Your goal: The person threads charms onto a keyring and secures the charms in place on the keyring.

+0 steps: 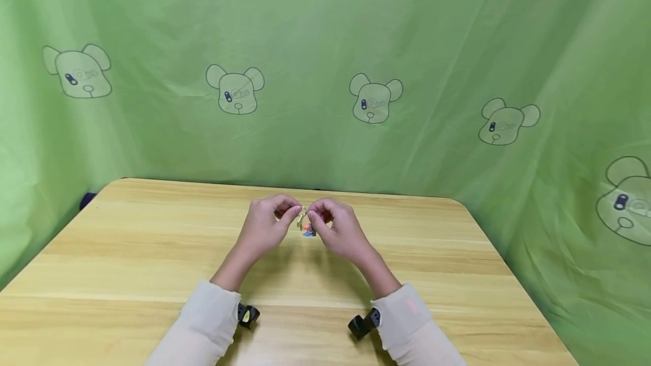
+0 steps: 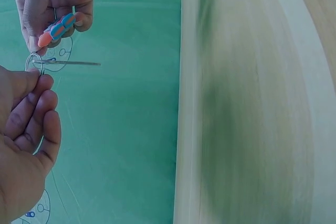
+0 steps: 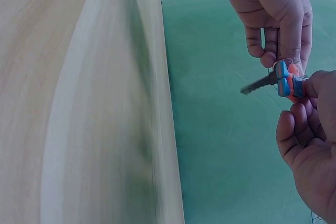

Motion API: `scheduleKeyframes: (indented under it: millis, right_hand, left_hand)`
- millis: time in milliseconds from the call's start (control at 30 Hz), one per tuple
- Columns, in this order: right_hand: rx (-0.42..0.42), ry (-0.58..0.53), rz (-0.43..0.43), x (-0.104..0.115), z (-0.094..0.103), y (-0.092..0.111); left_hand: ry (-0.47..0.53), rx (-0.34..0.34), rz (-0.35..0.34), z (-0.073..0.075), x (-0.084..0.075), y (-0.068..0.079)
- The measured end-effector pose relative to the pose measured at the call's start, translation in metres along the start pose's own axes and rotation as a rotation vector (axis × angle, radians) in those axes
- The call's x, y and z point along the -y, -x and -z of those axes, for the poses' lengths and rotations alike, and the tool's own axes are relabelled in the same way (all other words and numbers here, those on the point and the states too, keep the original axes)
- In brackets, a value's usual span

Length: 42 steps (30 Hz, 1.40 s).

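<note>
A metal key [image 2: 76,63] hangs from a thin metal key ring [image 2: 32,59], held above the table between both hands. My left hand [image 1: 265,226] pinches one side of the ring between thumb and forefinger. Opposite it, my right hand [image 1: 342,229] pinches the ring's other side with thumb and forefinger; its exact grip is partly hidden. A small orange and blue figure charm [image 3: 283,81] dangles just below the right fingertips, close to the key. The remaining fingers of both hands curl loosely beneath.
The wooden table [image 1: 127,264] extends under both forearms. Behind and at the sides hangs a green curtain [image 1: 305,21] printed with bear heads. Black straps with cameras sit at both wrists, by the light sleeves [image 1: 203,315].
</note>
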State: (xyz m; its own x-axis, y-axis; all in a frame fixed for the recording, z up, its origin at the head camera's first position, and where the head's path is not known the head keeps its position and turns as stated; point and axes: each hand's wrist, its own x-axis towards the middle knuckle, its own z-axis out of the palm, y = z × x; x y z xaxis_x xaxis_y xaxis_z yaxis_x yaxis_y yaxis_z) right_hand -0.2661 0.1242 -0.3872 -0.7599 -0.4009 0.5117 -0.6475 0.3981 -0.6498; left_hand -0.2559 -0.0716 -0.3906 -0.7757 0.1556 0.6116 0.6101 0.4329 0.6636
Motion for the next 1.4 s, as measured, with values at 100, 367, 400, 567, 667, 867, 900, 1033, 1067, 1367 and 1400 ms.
scheduleKeyframes:
  millis: [100,367,400,567,667,867,900,1033,1067,1367,1400]
  right_hand:
    - [-0.001,0.008,0.001,0.0005,-0.0003,0.0002]
    - [0.005,0.019,0.034,-0.0015,-0.0019,0.0007]
    - [0.008,0.024,0.038,-0.0019,-0.0022,0.0007]
    - [0.012,0.047,0.058,-0.0036,-0.0029,0.001]
    - [0.002,0.044,0.073,-0.0044,-0.0026,0.0012]
    - [-0.007,0.043,0.085,-0.0057,-0.0018,0.001]
    - [-0.007,0.043,0.082,-0.0058,-0.0017,0.0009]
    - [-0.008,0.043,0.076,-0.0059,-0.0015,0.0006]
    - [-0.008,0.043,0.075,-0.0058,-0.0015,0.0005]
    - [-0.005,0.047,0.064,-0.003,0.0003,0.0007]
    - [-0.003,0.046,0.066,-0.0025,0.0006,0.0007]
  left_hand:
    - [0.008,-0.006,0.014,0.0,0.0003,0.0003]
    - [0.058,-0.019,0.099,-0.0004,-0.0017,-0.0002]
    - [0.07,-0.018,0.114,-0.0004,-0.0021,-0.0001]
    - [0.12,0.006,0.19,-0.0013,-0.0026,-0.0003]
    - [0.13,0.031,0.219,-0.0017,-0.0029,-0.0006]
    - [0.096,0.062,0.224,-0.0014,-0.0032,-0.0005]
    - [0.089,0.067,0.225,-0.0013,-0.0031,-0.0004]
    - [0.077,0.086,0.23,-0.0012,-0.0024,-0.0005]
    - [0.078,0.088,0.231,-0.001,-0.0024,-0.0004]
    - [0.104,0.082,0.236,0.0007,-0.0028,-0.0005]
    - [0.105,0.079,0.237,0.0009,-0.0029,-0.0006]
